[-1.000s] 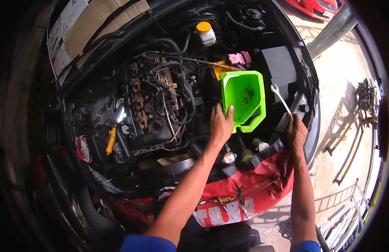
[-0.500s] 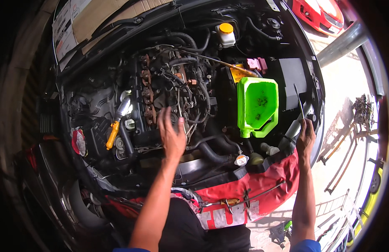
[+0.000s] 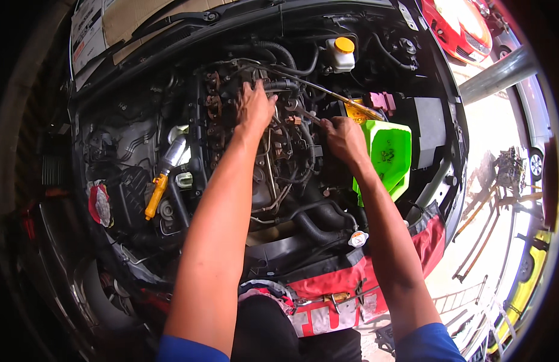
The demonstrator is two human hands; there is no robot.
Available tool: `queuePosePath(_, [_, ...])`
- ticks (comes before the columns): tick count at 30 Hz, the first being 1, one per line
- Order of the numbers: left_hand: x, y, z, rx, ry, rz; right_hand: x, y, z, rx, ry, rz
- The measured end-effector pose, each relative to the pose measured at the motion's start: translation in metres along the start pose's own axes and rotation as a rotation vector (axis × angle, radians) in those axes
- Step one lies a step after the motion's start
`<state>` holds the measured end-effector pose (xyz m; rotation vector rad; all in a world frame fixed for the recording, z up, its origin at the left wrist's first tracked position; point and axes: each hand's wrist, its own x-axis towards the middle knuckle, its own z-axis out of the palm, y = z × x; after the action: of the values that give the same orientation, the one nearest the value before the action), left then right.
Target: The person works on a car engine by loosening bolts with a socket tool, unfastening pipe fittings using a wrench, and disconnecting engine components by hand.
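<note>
My left hand [image 3: 254,108] reaches over the far part of the engine [image 3: 264,172]. Its fingers are stretched out and slightly apart among the hoses and metal parts, and I see nothing held in it. My right hand [image 3: 344,140] is closed around a slim metal wrench [image 3: 308,115]. The wrench points left, its far end over the engine's right side near a black corrugated hose [image 3: 279,86]; whether it touches a fastener I cannot tell. Below and right of that hand sits a bright green cut-open jug [image 3: 400,136] with small dark metal pieces inside, partly hidden by my forearm.
A yellow-handled tool [image 3: 156,196] lies at the engine bay's left, near a crumpled rag [image 3: 100,204]. A yellow-capped white reservoir [image 3: 341,57] stands at the back. A long thin rod [image 3: 340,96] slants above my right hand. Red cover cloth [image 3: 427,241] drapes the front edge.
My left hand has moved farther over the engine. My right hand has swung left from the right fender with the wrench, which now points left over the engine. The view has shifted slightly.
</note>
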<state>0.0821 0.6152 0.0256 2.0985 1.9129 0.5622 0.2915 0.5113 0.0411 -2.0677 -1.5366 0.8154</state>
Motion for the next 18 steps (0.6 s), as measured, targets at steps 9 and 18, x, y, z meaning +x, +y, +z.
queuePosePath(9, [0.025,-0.033,-0.010,0.188,-0.044,0.249,0.015,0.011,0.026,0.135,-0.014,0.052])
queuePosePath(18, [-0.055,-0.052,-0.020,-0.204,0.054,0.037,0.080,0.005,0.043,0.094,-0.087,-0.060])
